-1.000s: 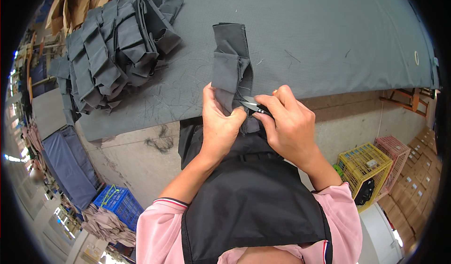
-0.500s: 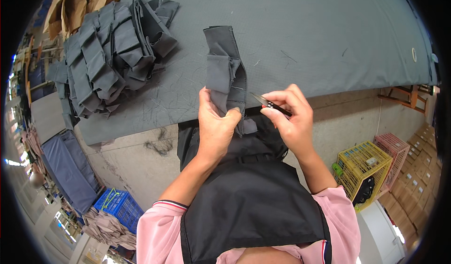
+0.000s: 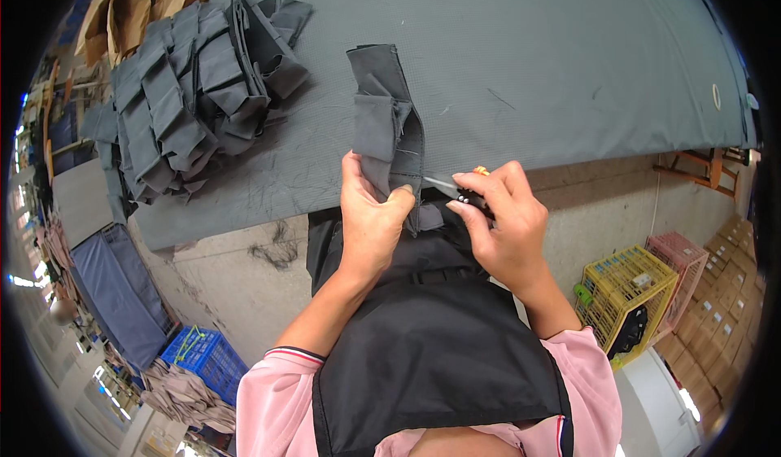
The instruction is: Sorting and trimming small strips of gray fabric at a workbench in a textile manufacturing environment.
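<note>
My left hand (image 3: 372, 217) pinches a folded, stitched strip of dark grey fabric (image 3: 376, 123), its thumb lying across the near end. The strip's far end reaches over the grey-covered table. In my right hand (image 3: 508, 221) is a pair of black-handled thread snips (image 3: 468, 196), closed in the fingers. The pale blade tips point left and meet the strip's right stitched edge, just beside my left thumb. Whether the tips have a thread between them is too small to tell. A small orange piece (image 3: 482, 170) shows at the right index finger.
A heap of similar grey fabric pieces (image 3: 187, 91) lies on the table (image 3: 569, 66) at left, with brown paper (image 3: 130, 9) behind it. Loose threads are scattered about. A blue crate (image 3: 203, 363) stands low left; yellow (image 3: 626, 294) and pink crates (image 3: 679, 270) and cardboard boxes (image 3: 724, 319) stand right.
The snips have moved left and slightly down, from just apart to the strip's edge. My right hand has turned a little. The strip has shifted slightly left in my left hand.
</note>
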The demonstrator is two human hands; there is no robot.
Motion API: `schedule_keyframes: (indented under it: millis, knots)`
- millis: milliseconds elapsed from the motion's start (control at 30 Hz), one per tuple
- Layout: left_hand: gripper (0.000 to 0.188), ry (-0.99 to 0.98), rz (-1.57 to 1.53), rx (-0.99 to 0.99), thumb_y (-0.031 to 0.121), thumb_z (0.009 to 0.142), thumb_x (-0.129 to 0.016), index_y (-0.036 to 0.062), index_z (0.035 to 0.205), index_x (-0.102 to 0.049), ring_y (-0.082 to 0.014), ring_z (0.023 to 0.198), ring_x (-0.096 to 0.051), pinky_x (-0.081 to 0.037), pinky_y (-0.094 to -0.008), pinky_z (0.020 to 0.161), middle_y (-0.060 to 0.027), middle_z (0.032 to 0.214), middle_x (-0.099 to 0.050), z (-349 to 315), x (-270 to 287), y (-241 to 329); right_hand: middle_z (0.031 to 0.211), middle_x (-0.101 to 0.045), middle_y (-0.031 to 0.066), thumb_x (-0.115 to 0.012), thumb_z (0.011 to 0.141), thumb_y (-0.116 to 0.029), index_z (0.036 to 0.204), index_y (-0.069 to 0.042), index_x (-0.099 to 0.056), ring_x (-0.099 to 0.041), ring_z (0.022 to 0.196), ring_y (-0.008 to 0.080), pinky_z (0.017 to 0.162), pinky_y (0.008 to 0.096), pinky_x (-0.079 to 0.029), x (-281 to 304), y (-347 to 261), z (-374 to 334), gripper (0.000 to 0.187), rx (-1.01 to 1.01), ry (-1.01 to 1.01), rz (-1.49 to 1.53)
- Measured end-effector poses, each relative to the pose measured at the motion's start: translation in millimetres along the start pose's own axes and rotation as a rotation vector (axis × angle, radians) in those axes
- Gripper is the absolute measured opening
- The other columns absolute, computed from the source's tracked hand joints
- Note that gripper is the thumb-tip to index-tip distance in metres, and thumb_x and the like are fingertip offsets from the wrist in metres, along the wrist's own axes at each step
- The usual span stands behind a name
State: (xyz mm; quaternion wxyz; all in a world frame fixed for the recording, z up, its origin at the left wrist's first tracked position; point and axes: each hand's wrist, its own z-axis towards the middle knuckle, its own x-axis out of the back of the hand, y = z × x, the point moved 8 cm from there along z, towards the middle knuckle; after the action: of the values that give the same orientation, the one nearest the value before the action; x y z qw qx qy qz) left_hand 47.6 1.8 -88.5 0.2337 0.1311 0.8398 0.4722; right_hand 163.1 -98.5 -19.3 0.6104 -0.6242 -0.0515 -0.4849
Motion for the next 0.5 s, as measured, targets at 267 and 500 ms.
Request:
schedule_keyframes:
  millis: [267, 500]
  knots:
    - [0.05, -0.009, 0.083, -0.049, -0.009, 0.074, -0.052, -0.0011, 0.121, -0.035, -0.0116, 0.099, -0.05, -0.042, -0.0247, 0.087, -0.0086, 0.11, -0.05, -0.8, -2.1, 2.7, 0.077, -0.05, 0.0031, -0.073, 0.064, -0.01, 0.095, -0.006, -0.064, -0.052, 0.058, 0.018, 0.052, 0.0294, -0.04, -10.2, -18.5, -2.7, 0.032, 0.197, -0.04, -0.278]
    - [0.053, -0.012, 0.073, -0.029, -0.009, 0.074, -0.052, -0.0014, 0.123, -0.034, -0.0117, 0.098, -0.05, -0.042, -0.0245, 0.086, -0.0087, 0.11, -0.05, -0.3, -1.7, 0.5, 0.077, -0.05, 0.0037, -0.073, 0.066, -0.009, 0.094, -0.007, -0.065, -0.052, 0.058, 0.0172, 0.054, 0.029, -0.041, -13.3, -6.8, -1.7, 0.03, 0.086, -0.03, -0.1]
